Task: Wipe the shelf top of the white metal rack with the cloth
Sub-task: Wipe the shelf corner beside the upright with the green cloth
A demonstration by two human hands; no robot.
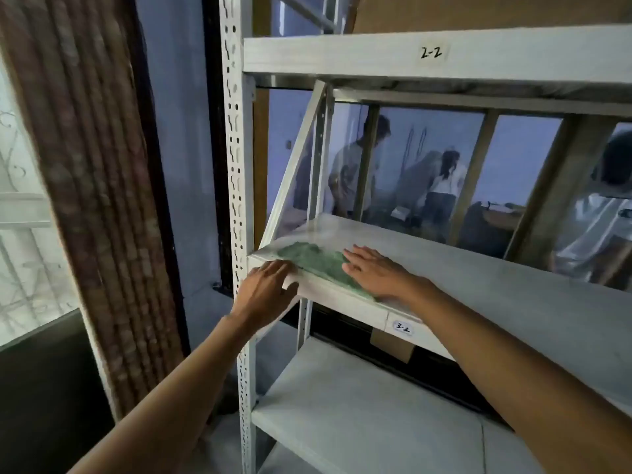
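A green cloth (pixel 313 260) lies flat on the left end of the white rack's middle shelf (pixel 496 289), the one labelled 3-2. My right hand (pixel 374 271) presses flat on the cloth's right part, fingers spread and pointing left. My left hand (pixel 265 290) rests on the shelf's front left corner, fingers curled over the edge, touching the cloth's near edge. The cloth's right end is hidden under my right hand.
The rack's perforated white upright (pixel 236 200) stands just left of my left hand. An upper shelf (pixel 410 56) labelled 2-2 hangs overhead, and a lower shelf (pixel 359 415) sits beneath. A brown curtain (pixel 92 172) hangs at the left. People are visible behind the rack's glass.
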